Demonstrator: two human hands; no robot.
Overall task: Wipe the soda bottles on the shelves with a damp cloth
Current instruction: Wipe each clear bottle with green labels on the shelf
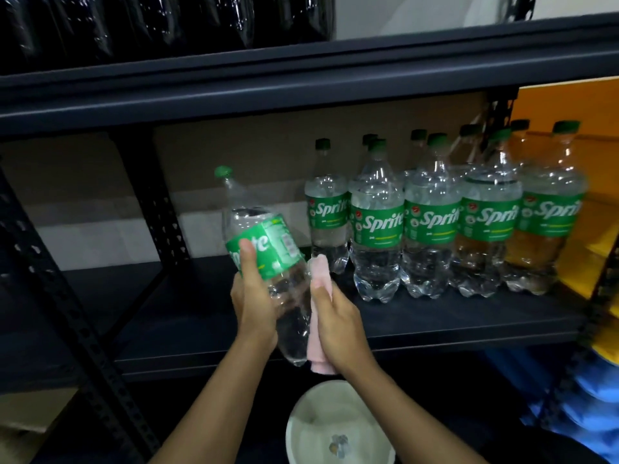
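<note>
Left hand (254,303) grips a tilted Sprite bottle (268,242) at its label, held in front of the shelf (435,316) with the cap leaning left. Right hand (338,323) grasps a pink cloth (320,266), pressed against the bottle's lower side. Remaining bottles (428,222) stand upright on the shelf, to the right.

Glossy clear plastic bottle (268,249); soft pink cloth (320,316); matt metal shelf (435,316).

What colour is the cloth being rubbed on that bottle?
Pale pink. The cloth shows in the head view, held by the right hand against the bottle.
</note>
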